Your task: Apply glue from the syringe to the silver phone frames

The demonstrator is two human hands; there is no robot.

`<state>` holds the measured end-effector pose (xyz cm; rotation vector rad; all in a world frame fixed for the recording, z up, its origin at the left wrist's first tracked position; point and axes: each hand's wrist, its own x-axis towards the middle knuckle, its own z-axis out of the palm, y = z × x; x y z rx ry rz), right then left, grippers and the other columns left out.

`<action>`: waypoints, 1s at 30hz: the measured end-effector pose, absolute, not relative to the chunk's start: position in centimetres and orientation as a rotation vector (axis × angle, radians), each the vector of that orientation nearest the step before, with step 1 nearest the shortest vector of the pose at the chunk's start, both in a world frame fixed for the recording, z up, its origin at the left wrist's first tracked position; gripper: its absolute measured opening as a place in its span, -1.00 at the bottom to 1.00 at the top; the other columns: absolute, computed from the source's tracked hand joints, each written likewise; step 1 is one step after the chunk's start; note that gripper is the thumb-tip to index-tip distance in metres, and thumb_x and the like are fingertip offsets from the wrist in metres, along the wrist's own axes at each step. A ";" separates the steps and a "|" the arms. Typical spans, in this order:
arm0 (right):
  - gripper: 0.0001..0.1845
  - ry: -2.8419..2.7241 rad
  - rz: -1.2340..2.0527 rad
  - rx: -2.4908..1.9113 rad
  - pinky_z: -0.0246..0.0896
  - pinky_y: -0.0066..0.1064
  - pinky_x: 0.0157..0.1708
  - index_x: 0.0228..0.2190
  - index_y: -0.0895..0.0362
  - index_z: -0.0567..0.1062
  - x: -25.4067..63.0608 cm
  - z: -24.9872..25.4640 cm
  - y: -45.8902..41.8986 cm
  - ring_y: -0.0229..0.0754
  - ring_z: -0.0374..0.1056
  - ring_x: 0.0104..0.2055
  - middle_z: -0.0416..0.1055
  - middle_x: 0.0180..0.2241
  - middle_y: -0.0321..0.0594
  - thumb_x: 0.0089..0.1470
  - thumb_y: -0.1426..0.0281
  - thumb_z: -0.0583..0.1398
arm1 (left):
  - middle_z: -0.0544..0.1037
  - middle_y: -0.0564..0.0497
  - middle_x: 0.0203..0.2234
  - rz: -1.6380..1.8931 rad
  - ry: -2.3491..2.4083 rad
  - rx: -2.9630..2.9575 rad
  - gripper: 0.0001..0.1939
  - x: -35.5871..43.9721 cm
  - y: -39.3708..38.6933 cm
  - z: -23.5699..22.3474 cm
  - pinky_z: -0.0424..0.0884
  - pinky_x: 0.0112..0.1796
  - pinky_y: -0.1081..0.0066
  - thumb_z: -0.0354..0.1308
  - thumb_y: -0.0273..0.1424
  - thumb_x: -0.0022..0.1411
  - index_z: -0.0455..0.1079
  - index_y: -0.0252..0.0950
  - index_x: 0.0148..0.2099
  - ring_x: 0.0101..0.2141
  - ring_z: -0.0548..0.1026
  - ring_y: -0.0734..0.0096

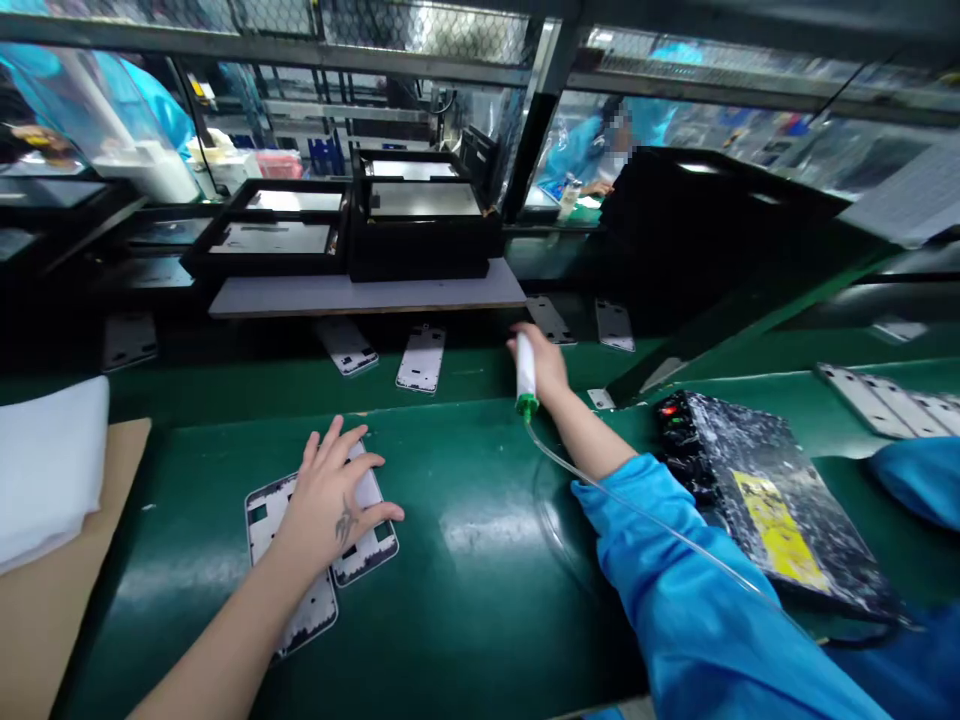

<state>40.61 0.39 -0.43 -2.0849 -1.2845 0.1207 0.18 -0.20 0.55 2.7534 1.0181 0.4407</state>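
Item: my left hand [334, 510], lower left of the frame, open with fingers spread, lying across two metal phone frames [264, 530], its weight pinning them to the green conveyor belt [480, 620]. Item: my right hand [544, 365], centre right, closed around a dispensing syringe [526, 368], green fitting down, which let the clear hose [645, 520] trail free toward lower right above my blue sleeve [675, 570]. Item: a black control box [765, 500] with a yellow label, right of the frame, beside my arm. Further loose frames [421, 358] lay upper centre, near my right hand.
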 end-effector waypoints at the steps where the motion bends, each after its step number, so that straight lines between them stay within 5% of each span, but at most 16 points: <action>1: -0.58 -1.168 0.054 -2.125 0.29 -0.20 -0.09 0.12 0.21 0.43 42.1 -0.4 -0.1 0.07 0.48 -0.07 0.55 -0.11 0.06 0.30 0.29 0.16 | 0.39 -0.22 0.29 0.448 1.016 2.749 -0.33 0.2 -0.2 0.4 -0.03 0.32 -0.41 0.27 0.25 0.09 0.58 -0.20 -0.03 0.41 0.08 -0.35; 4: -0.40 -0.946 -0.029 -2.165 0.24 -0.15 -0.12 0.09 0.28 0.36 45.7 -0.4 -0.8 0.09 0.44 -0.10 0.51 -0.09 0.23 0.14 0.21 0.34 | 0.38 -0.21 0.29 0.449 1.011 2.726 -0.31 0.2 -0.6 0.2 -0.03 0.34 -0.37 0.29 0.26 0.05 0.56 -0.21 -0.04 0.42 0.07 -0.32; 8: -0.41 -0.915 0.045 -2.125 0.21 -0.23 -0.27 -0.14 0.12 0.40 47.6 -0.3 -0.5 -0.03 0.45 -0.29 0.53 -0.29 0.03 -0.15 0.25 0.50 | 0.37 -0.21 0.30 0.402 1.059 2.692 -0.25 0.3 -1.0 0.3 -0.04 0.35 -0.34 0.32 0.27 -0.02 0.55 -0.22 -0.02 0.43 0.03 -0.29; 14: -0.32 -0.879 -0.079 -2.168 0.31 -0.17 -0.20 0.09 0.28 0.36 43.3 0.8 -3.1 0.08 0.50 -0.22 0.54 -0.25 0.10 -0.01 0.25 0.37 | 0.36 -0.27 0.31 0.378 1.053 2.677 -0.25 0.0 -1.1 1.1 -0.07 0.34 -0.39 0.33 0.27 -0.01 0.56 -0.25 -0.02 0.42 0.02 -0.36; 20: -0.16 -1.155 -0.064 -2.031 0.44 -0.16 -0.19 0.23 0.13 0.25 36.1 -0.9 -14.2 0.02 0.52 -0.23 0.53 -0.16 -0.07 0.00 0.12 0.36 | 0.36 -0.28 0.30 0.476 1.019 2.724 -0.23 0.2 -0.5 0.8 -0.06 0.34 -0.37 0.24 0.27 0.09 0.52 -0.25 0.06 0.42 0.02 -0.36; 22: -0.21 -1.284 0.043 -1.978 0.47 -0.21 -0.26 0.19 0.07 0.27 34.6 -1.5 -18.6 -0.06 0.52 -0.34 0.54 -0.20 -0.16 0.02 0.09 0.35 | 0.34 -0.26 0.32 0.483 0.973 2.719 -0.22 0.4 -0.5 0.6 -0.07 0.36 -0.33 0.25 0.26 0.10 0.49 -0.24 0.12 0.43 0.00 -0.31; 26: -0.47 -1.740 0.109 -1.834 0.40 -0.01 0.04 0.05 0.05 0.38 34.3 -1.2 -21.9 0.12 0.50 -0.01 0.58 -0.13 -0.09 0.08 0.17 0.32 | 0.29 -0.20 0.35 0.509 0.873 2.697 -0.24 0.6 -0.5 0.2 -0.10 0.38 -0.30 0.26 0.22 0.13 0.47 -0.20 0.17 0.45 -0.04 -0.26; 30: -0.47 -1.593 0.051 -2.071 0.44 -0.02 -0.14 0.09 0.11 0.39 34.2 -0.4 -17.8 0.15 0.52 -0.17 0.59 -0.27 -0.07 0.17 0.15 0.26 | 0.29 -0.26 0.35 0.497 0.915 2.688 -0.19 0.6 -0.4 0.2 -0.10 0.37 -0.32 0.28 0.23 0.10 0.45 -0.24 0.19 0.45 -0.05 -0.30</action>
